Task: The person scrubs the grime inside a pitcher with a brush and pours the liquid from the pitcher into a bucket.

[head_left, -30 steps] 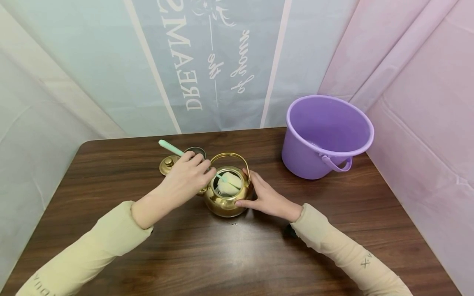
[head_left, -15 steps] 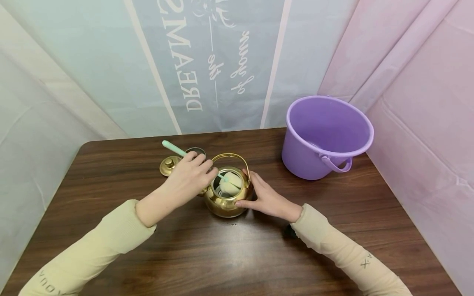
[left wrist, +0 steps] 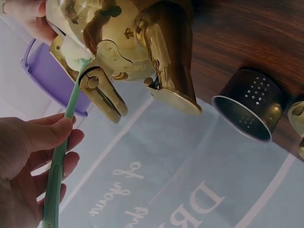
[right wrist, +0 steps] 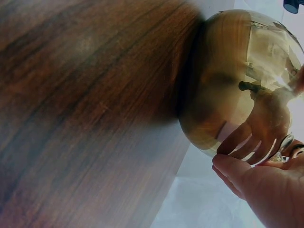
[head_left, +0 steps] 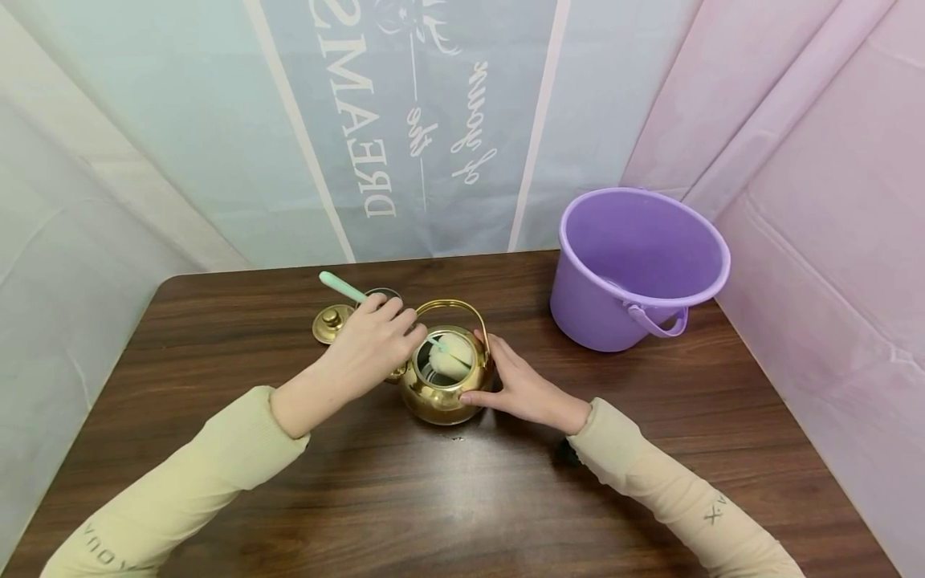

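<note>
1. A round brass-coloured metal lid with a knob (head_left: 330,323) lies flat, knob up, on the brown wood-grain table (head_left: 181,401), left of centre and near the far edge.
2. Just beside it, nearer the far edge, a dark metal cup-shaped strainer with punched holes (left wrist: 249,104) stands with its mouth up, partly hidden by the left hand in the head view.
3. The left hand (head_left: 370,345), in a cream sleeve, grips the mint-green plastic handle of a brush with a pale rounded head (left wrist: 57,166), thumb and index finger pinching it. The handle slants toward the table's far left corner; the brush head is inside the kettle's mouth.
4. The shiny brass-coloured round kettle (head_left: 439,403) stands upright near the table's middle, uncovered, its arched handle raised and its spout toward the left edge.
5. The right hand (head_left: 526,389) grips the kettle's right side, thumb on the near wall, other fingers farther back.
6. A purple plastic bucket (head_left: 600,313) stands by the far right corner, well apart from the kettle.
</note>
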